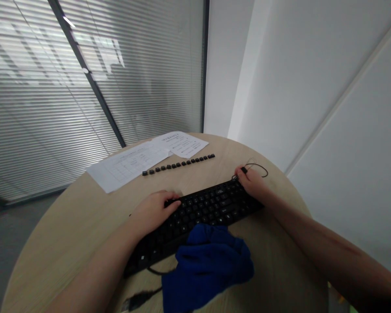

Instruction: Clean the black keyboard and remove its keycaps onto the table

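A black keyboard [211, 204] lies slantwise on the round table. My left hand [156, 211] grips its far edge left of the middle, thumb over the keys and fingers curled at the rim. At the keyboard's far right corner, my right hand [250, 180] is closed on a small black piece with thin wire loops, which looks like a wire keycap puller [244, 170]. Beyond the keyboard, several loose black keycaps [178, 165] stand in a slanting row. A crumpled blue cloth [211, 265] overlaps the keyboard's near edge.
Printed paper sheets [130, 165] lie at the table's far left, behind the keycaps. A cable with a USB plug [138, 300] comes out beside the cloth. The wooden table [68, 230] has a curved edge; a blind-covered glass partition and a white wall stand behind it.
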Motion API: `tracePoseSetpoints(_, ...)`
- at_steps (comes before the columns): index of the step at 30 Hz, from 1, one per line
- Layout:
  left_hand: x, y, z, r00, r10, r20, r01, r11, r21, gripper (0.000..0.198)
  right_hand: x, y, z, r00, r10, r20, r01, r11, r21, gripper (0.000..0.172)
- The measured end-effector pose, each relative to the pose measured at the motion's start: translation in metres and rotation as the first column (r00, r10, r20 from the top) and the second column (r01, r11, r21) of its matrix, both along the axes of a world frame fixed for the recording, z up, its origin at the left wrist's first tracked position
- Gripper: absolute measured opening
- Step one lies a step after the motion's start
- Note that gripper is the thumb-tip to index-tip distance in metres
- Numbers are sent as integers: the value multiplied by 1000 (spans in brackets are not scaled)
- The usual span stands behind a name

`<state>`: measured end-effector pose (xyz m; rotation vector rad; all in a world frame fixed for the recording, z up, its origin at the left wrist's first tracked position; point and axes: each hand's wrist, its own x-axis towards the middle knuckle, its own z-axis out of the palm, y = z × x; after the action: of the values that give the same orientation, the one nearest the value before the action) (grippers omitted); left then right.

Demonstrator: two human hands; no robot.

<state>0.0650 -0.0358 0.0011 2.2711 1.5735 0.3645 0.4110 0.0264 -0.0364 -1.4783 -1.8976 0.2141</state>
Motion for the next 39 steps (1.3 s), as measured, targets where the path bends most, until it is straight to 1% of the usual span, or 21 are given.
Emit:
tracePoseSetpoints(5,0,0,-1,1000,19,15,-19,1000,-10,36,0,-1,2,1000,-10,-18,9,999,-40,32)
tracePoseSetpoints(9,-1,1,-2,1000,2,22,-3,1000,3,35,1,0,2,999,-12,-43,11,999,-40,32)
tracePoseSetpoints(15,-2,1,-2,1000,13,-2,-13,1000,-7,37,1,0,2,996,-33,-86,25,995,-95,32)
tracePoseSetpoints(21,-1,-1,0,1000,17,20,-17,1000,-10,35,1,-1,3,995,-36,-95,28,996,-89,33)
tracePoseSetpoints(33,-2,-1,0,1000,-1,30,0,1000,14,34,2,-1,1,995,-15,-103,9,998,-56,31)
tracePoseSetpoints(35,-2,0,-1,1000,-9,29,9,1000,15,34,3,0,1,987,-30,-156,26,999,-29,32)
tracePoseSetpoints(38,-3,0,-3,999,-6,36,6,1000,17,34,5,1,0,947,-77,-311,83,997,7,35)
tracePoseSetpoints(39,-4,1,-4,999,-2,37,1,1000,18,34,5,1,0,939,-81,-333,90,996,12,35)
